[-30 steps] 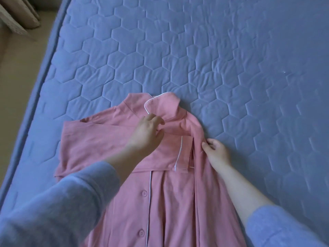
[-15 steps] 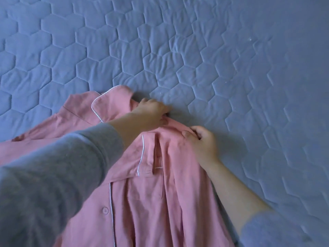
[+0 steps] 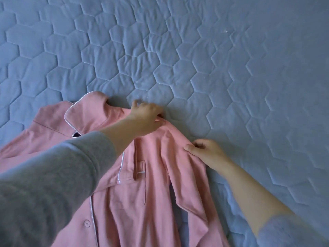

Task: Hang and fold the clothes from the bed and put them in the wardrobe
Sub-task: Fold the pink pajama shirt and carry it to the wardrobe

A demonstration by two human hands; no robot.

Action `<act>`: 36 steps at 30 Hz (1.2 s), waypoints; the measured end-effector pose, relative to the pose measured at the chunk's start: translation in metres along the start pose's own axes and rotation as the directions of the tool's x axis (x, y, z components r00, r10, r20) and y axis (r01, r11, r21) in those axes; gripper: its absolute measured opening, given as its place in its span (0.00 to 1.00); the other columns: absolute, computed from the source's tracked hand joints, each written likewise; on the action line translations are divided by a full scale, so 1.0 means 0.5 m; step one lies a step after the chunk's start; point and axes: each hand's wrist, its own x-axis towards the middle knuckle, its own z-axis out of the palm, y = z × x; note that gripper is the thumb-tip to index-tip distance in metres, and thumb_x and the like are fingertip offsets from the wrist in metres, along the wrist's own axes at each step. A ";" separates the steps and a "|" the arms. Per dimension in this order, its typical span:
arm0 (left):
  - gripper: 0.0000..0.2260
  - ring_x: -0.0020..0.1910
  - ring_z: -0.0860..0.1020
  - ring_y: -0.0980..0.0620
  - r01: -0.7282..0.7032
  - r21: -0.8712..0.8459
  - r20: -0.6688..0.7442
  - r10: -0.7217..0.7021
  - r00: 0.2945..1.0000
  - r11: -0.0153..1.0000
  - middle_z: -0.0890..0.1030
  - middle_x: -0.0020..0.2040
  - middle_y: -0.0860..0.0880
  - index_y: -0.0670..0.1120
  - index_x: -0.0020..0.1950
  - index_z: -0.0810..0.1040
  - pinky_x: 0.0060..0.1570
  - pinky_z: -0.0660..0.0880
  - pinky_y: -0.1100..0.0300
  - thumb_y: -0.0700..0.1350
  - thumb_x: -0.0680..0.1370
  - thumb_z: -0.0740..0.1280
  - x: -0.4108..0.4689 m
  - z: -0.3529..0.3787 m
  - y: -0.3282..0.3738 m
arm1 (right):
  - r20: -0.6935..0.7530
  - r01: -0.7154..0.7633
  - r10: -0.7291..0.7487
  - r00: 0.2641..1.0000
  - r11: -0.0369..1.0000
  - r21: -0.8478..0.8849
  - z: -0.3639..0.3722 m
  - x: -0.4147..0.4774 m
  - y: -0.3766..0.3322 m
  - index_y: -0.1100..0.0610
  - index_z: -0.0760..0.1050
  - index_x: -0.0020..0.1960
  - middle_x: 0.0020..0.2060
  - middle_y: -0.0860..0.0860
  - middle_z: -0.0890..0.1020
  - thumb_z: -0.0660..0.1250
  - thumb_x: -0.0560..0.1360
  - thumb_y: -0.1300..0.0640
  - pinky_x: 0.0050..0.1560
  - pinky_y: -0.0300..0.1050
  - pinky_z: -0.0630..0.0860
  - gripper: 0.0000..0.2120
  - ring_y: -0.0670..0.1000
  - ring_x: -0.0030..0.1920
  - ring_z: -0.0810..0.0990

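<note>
Shirt point(image 3: 151, 193) on bed point(image 3: 231, 68): left hand point(image 3: 146, 116), right hand point(image 3: 206, 150) both pinch folded right edge; pull fold straight, taut.

Before me: bed point(image 3: 231, 77), blue quilted cover, hexagon stitching, creased near middle. Pink shirt point(image 3: 156, 202) lies directly on it, low and left in my view, front up. Collar point(image 3: 89, 111) with white piping points to far side. Chest pocket point(image 3: 140, 166) and one button point(image 3: 86, 223) showing. Fabric on right side folded in over front.
</note>
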 end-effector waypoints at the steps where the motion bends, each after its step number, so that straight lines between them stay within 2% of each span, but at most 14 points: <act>1: 0.10 0.62 0.74 0.49 -0.024 -0.021 0.037 0.025 0.999 1.000 0.78 0.57 0.54 0.53 0.57 0.77 0.72 0.49 0.41 0.54 0.78 0.64 0.007 0.000 0.012 | 0.015 -0.022 0.022 1.000 0.998 0.058 -0.007 -0.008 0.008 0.68 0.78 0.43 0.33 0.52 0.74 0.71 0.75 0.52 0.38 0.43 0.64 0.17 0.47 0.36 0.70; 4: 0.09 0.62 0.73 0.54 -0.093 0.065 0.123 0.084 0.989 0.994 0.78 0.58 0.56 0.52 0.56 0.79 0.73 0.46 0.42 0.51 0.79 0.63 0.023 0.002 0.040 | 0.068 -0.076 0.065 0.996 0.982 0.175 -0.024 -0.027 0.024 0.65 0.79 0.42 0.34 0.51 0.77 0.72 0.74 0.51 0.37 0.42 0.65 0.15 0.47 0.36 0.72; 6: 0.08 0.61 0.74 0.52 -0.085 0.083 0.090 0.078 0.993 0.993 0.78 0.57 0.54 0.51 0.56 0.79 0.73 0.49 0.44 0.50 0.79 0.63 0.032 0.006 0.045 | 0.062 -0.075 0.064 0.996 0.979 0.192 -0.030 -0.035 0.030 0.63 0.79 0.41 0.33 0.51 0.77 0.72 0.74 0.52 0.39 0.43 0.65 0.13 0.47 0.36 0.72; 8: 0.08 0.58 0.75 0.49 -0.043 0.027 0.000 0.043 0.999 0.999 0.80 0.55 0.52 0.50 0.54 0.79 0.72 0.54 0.46 0.48 0.80 0.62 0.039 0.010 0.050 | -0.082 -0.002 0.021 0.996 0.973 0.231 -0.051 -0.025 0.020 0.61 0.79 0.38 0.30 0.49 0.76 0.71 0.75 0.56 0.39 0.43 0.65 0.10 0.46 0.33 0.71; 11: 0.08 0.55 0.76 0.46 -0.005 0.052 -0.084 0.009 0.996 0.999 0.81 0.52 0.49 0.49 0.52 0.79 0.67 0.60 0.49 0.46 0.80 0.61 0.052 0.016 0.065 | -0.274 0.148 -0.090 0.958 0.969 0.199 -0.119 0.019 -0.024 0.55 0.78 0.37 0.26 0.44 0.74 0.74 0.72 0.60 0.32 0.33 0.65 0.07 0.40 0.27 0.69; 13: 0.08 0.56 0.76 0.47 0.034 0.093 -0.043 -0.030 0.999 0.995 0.80 0.54 0.50 0.51 0.52 0.78 0.67 0.59 0.49 0.48 0.80 0.60 0.060 0.018 0.074 | -0.207 0.141 -0.120 0.971 0.986 0.088 -0.152 0.041 -0.039 0.54 0.79 0.39 0.30 0.48 0.76 0.75 0.71 0.59 0.34 0.35 0.67 0.06 0.43 0.30 0.70; 15: 0.07 0.57 0.75 0.49 0.074 0.090 0.022 -0.076 0.997 0.993 0.80 0.54 0.53 0.54 0.51 0.78 0.67 0.59 0.48 0.51 0.80 0.60 0.066 0.015 0.080 | -0.048 0.020 -0.017 0.999 0.998 0.065 -0.161 0.040 -0.018 0.56 0.79 0.42 0.35 0.52 0.79 0.73 0.73 0.57 0.40 0.42 0.71 0.04 0.47 0.36 0.74; 18: 0.08 0.59 0.75 0.50 0.018 0.076 0.087 -0.025 0.996 0.997 0.80 0.55 0.55 0.56 0.52 0.77 0.70 0.56 0.46 0.56 0.79 0.62 0.070 0.016 0.100 | 0.139 -0.163 0.151 0.979 0.983 0.078 -0.150 -0.006 0.047 0.57 0.76 0.38 0.30 0.51 0.76 0.72 0.74 0.54 0.35 0.41 0.69 0.10 0.49 0.32 0.72; 21: 0.15 0.65 0.72 0.50 -0.070 0.076 0.184 0.055 0.981 0.995 0.78 0.61 0.54 0.52 0.63 0.75 0.73 0.52 0.45 0.56 0.79 0.63 0.068 0.030 0.148 | 0.126 -0.207 0.192 0.973 0.971 0.118 -0.138 -0.048 0.099 0.62 0.78 0.44 0.34 0.54 0.77 0.71 0.75 0.54 0.40 0.45 0.71 0.10 0.51 0.37 0.75; 23: 0.16 0.65 0.73 0.49 -0.118 0.049 0.194 0.106 0.975 0.992 0.79 0.61 0.53 0.51 0.63 0.75 0.72 0.55 0.46 0.56 0.79 0.64 0.072 0.043 0.183 | 0.078 -0.189 0.178 0.981 0.966 0.175 -0.136 -0.064 0.120 0.65 0.79 0.49 0.37 0.54 0.79 0.69 0.76 0.54 0.44 0.47 0.74 0.12 0.51 0.40 0.77; 26: 0.11 0.61 0.75 0.48 -0.139 -0.006 0.165 0.138 0.977 0.990 0.81 0.56 0.52 0.50 0.57 0.77 0.69 0.59 0.51 0.53 0.79 0.64 0.080 0.052 0.224 | 0.075 -0.217 0.204 0.976 0.932 0.291 -0.149 -0.078 0.127 0.58 0.79 0.41 0.33 0.51 0.78 0.70 0.75 0.53 0.40 0.46 0.74 0.08 0.49 0.36 0.76; 30: 0.09 0.56 0.76 0.44 -0.176 0.031 0.073 0.174 0.982 0.984 0.81 0.54 0.48 0.46 0.55 0.77 0.62 0.65 0.55 0.47 0.81 0.60 0.089 0.051 0.259 | 0.009 -0.167 0.173 0.985 0.933 0.318 -0.214 -0.069 0.110 0.54 0.76 0.33 0.27 0.46 0.79 0.74 0.72 0.52 0.36 0.40 0.68 0.13 0.44 0.30 0.74; 33: 0.09 0.54 0.76 0.42 -0.142 0.061 -0.004 0.142 0.990 0.988 0.81 0.54 0.45 0.44 0.56 0.75 0.57 0.68 0.53 0.44 0.82 0.58 0.098 0.051 0.267 | -0.034 -0.061 0.063 0.997 0.996 0.069 -0.293 -0.052 0.086 0.53 0.80 0.35 0.31 0.44 0.80 0.77 0.69 0.53 0.37 0.37 0.68 0.08 0.41 0.32 0.74; 36: 0.10 0.57 0.76 0.42 -0.055 0.118 0.026 0.052 0.998 0.991 0.79 0.57 0.46 0.45 0.59 0.75 0.60 0.68 0.52 0.46 0.82 0.57 0.105 0.059 0.273 | -0.062 -0.024 0.016 0.998 0.990 -0.136 -0.342 -0.044 0.084 0.53 0.83 0.43 0.35 0.47 0.82 0.79 0.67 0.53 0.38 0.38 0.71 0.08 0.43 0.35 0.76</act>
